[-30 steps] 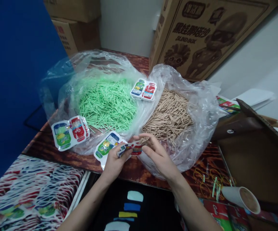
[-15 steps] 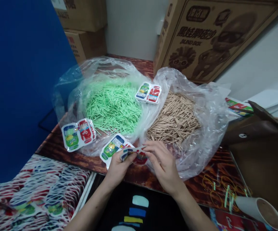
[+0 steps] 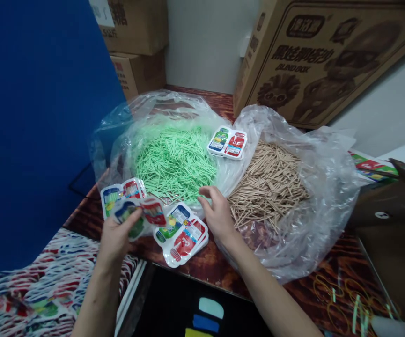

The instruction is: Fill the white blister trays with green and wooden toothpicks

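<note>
My left hand (image 3: 118, 234) is closed on a twin jar-shaped packet (image 3: 155, 211), green and red and blurred by motion. Another packet (image 3: 111, 195) lies just behind it, with sticks showing through its windows. My right hand (image 3: 218, 213) hovers at the near edge of the green sticks (image 3: 177, 161), thumb and fingertips apart and nothing visible between them. Between my hands a small stack of printed jar-shaped packets (image 3: 183, 234) rests on the table. Tan sticks (image 3: 270, 182) fill the clear plastic bag (image 3: 332, 187) to the right of my right hand.
More packets (image 3: 227, 142) sit between the two piles. A large cardboard box (image 3: 314, 65) stands behind, and a blue panel (image 3: 47, 117) rises on the left. Many strung packets (image 3: 65, 281) lie lower left. Rubber bands (image 3: 339, 313) lie at the right table edge (image 3: 304, 295).
My left hand has moved left with a packet, away from the stack. My right hand has let go of the packet and shifted up beside the green sticks. The view has shifted slightly.
</note>
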Demonstrator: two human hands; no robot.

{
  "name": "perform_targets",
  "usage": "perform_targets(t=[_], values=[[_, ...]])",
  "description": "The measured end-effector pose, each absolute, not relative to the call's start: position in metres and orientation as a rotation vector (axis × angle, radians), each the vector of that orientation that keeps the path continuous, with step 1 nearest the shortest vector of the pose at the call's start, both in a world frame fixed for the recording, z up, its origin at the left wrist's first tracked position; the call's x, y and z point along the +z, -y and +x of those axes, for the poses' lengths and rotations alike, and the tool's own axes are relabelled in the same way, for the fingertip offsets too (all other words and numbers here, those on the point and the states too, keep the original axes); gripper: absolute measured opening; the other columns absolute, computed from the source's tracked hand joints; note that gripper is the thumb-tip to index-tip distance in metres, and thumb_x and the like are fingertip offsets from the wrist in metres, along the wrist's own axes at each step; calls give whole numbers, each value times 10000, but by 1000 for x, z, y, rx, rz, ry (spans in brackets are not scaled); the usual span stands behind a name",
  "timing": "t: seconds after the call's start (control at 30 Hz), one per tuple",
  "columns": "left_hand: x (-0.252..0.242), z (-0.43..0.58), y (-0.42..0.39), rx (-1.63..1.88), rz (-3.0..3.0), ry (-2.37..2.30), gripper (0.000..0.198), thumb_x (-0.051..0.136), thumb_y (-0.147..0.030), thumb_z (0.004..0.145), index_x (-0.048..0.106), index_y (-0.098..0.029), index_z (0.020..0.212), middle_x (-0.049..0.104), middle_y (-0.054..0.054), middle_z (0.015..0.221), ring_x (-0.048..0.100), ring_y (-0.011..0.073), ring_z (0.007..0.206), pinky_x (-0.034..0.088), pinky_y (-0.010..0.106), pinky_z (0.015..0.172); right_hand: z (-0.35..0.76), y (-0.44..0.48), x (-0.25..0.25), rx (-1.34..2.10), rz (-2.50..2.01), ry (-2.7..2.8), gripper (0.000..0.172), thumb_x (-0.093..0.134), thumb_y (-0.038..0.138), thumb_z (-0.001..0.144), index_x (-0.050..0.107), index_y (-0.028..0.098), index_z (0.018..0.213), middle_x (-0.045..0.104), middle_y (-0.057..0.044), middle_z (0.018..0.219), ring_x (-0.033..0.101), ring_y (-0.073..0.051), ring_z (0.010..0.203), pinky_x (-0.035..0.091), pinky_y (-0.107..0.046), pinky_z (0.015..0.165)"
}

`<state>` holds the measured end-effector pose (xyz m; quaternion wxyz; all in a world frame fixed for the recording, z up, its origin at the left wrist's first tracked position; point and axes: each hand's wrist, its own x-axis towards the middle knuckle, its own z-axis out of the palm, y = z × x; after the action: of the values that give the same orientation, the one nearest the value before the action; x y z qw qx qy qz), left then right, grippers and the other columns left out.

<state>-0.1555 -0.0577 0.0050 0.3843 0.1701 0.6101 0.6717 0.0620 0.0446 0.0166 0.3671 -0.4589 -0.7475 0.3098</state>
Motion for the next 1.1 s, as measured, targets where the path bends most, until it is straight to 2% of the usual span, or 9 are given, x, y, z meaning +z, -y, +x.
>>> perform_targets(t=[0.17,0.27,0.4,0.5,0.57,0.63,0.73,0.87,1.1], values=[[-10,-225,30,1935,510,-1864,365,806,-310,537,696,-144,843,708,-6,766,651,158,643,570,302,684,38,-70,-10,143,-1574,2241,228,588,311,851,595,122,978,572,-166,1048,466,-306,1025,376,-443,864],[-29,-246,23,1901,543,-1969,375,778,-348,571,685,-152,876,700,5,794,643,164,656,565,313,688,30,-73,-12,1,-1647,2349,255,588,348,844,600,108,929,563,-172,1031,456,-307,996,351,-424,832],[-40,-250,23,1672,773,-2274,413,704,-402,661,662,-157,990,701,50,876,656,234,804,530,402,809,20,-75,-12,-79,-1654,2444,159,537,222,844,602,95,914,573,-172,992,459,-300,961,332,-411,802],[-38,-242,24,1396,1036,-2680,532,675,-396,700,595,-151,1166,668,130,1079,601,322,1034,439,476,942,16,-75,-14,-119,-1635,2499,181,497,195,854,598,78,947,575,-186,1003,461,-308,956,329,-419,790],[-36,-235,25,1317,1228,-2791,681,658,-392,731,464,-126,1326,553,200,1281,485,362,1206,356,500,1022,16,-76,-16,-129,-1610,2542,202,493,200,858,594,72,977,578,-192,1018,462,-312,955,330,-420,783],[-36,-228,28,1303,1391,-2802,732,629,-396,768,379,-105,1391,434,230,1393,379,369,1299,285,498,1073,17,-80,-16,-123,-1597,2590,186,488,156,847,596,75,975,587,-191,1010,469,-304,937,328,-414,775],[-36,-218,35,1318,1483,-2788,649,586,-400,811,417,-120,1372,383,215,1431,341,363,1322,259,492,1085,20,-87,-14,-106,-1562,2647,179,468,103,836,602,75,951,599,-191,985,479,-294,917,322,-409,778],[-32,-205,43,1398,1483,-2743,539,583,-360,823,489,-145,1309,396,200,1418,354,358,1310,280,497,1072,27,-93,-13,-45,-1518,2621,177,423,143,891,587,101,943,601,-172,990,486,-283,933,325,-396,788],[-19,-149,34,1447,1734,-2427,289,521,-266,882,573,-197,1158,524,129,1288,465,286,1225,358,479,1035,28,-115,-1,289,-1692,2476,245,310,232,970,505,129,1080,604,-139,1074,568,-221,877,355,-305,697]])
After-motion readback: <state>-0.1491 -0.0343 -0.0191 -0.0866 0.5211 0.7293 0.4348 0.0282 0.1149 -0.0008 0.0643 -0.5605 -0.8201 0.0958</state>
